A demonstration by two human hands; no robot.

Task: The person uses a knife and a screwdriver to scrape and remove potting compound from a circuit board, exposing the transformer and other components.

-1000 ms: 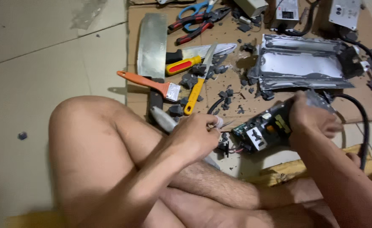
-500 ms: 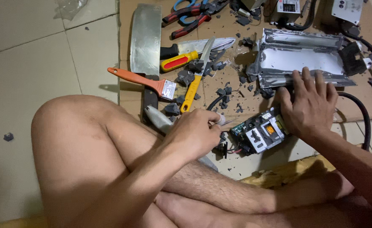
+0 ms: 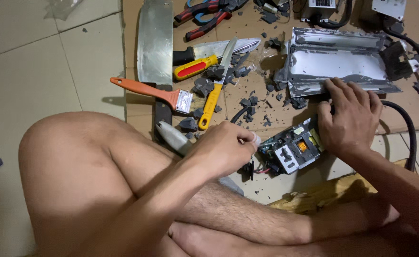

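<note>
My left hand (image 3: 223, 148) is closed around a grey-handled tool (image 3: 170, 136), and its tip is hidden at the left end of a small circuit board (image 3: 289, 148). The board lies on the cardboard (image 3: 266, 112) with dark parts and an orange coil on it. My right hand (image 3: 349, 116) lies flat with fingers spread. Its palm is over the board's right end and its fingertips reach the front edge of a bent metal casing (image 3: 338, 64). My bare knee and leg fill the lower left.
On the cardboard lie a cleaver (image 3: 153, 43), an orange-handled brush (image 3: 147, 90), a yellow-handled tool (image 3: 211, 102), a red and yellow screwdriver (image 3: 195, 67), a knife (image 3: 226, 46), red pliers (image 3: 204, 14) and several grey scraps. A black cable (image 3: 409, 131) curves at the right.
My right hand has let go of its grip on the board and spread flat, sliding up toward the metal casing. The left hand has stayed at the board's end.
</note>
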